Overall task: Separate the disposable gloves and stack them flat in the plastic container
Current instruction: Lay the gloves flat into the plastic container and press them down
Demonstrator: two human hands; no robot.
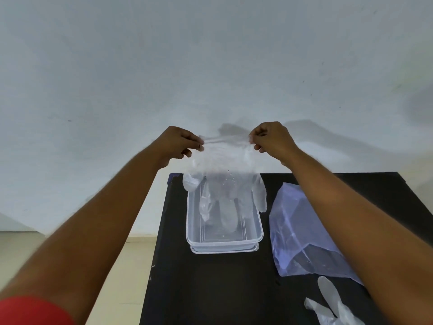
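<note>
A black bench (210, 289) carries a bluish plastic bag (302, 235) by its right edge and a clear plastic container (223, 241) toward its far left corner. Above the container, the left hand (179, 143) and right hand (273, 139) pinch a transparent glove (225, 179) by its cuff, fingers hanging down. More gloves (332, 306) lie at the bench's near right corner.

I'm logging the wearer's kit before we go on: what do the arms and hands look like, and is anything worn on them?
Both hands, the left hand and the right hand, are bare: no gloves, rings or watch show. Both forearms are bare as well, uncovered along all that is in view. The only clothing in sight is a red sleeve at the upper left arm, in the frame's bottom corner. No markings or bands show.
</note>
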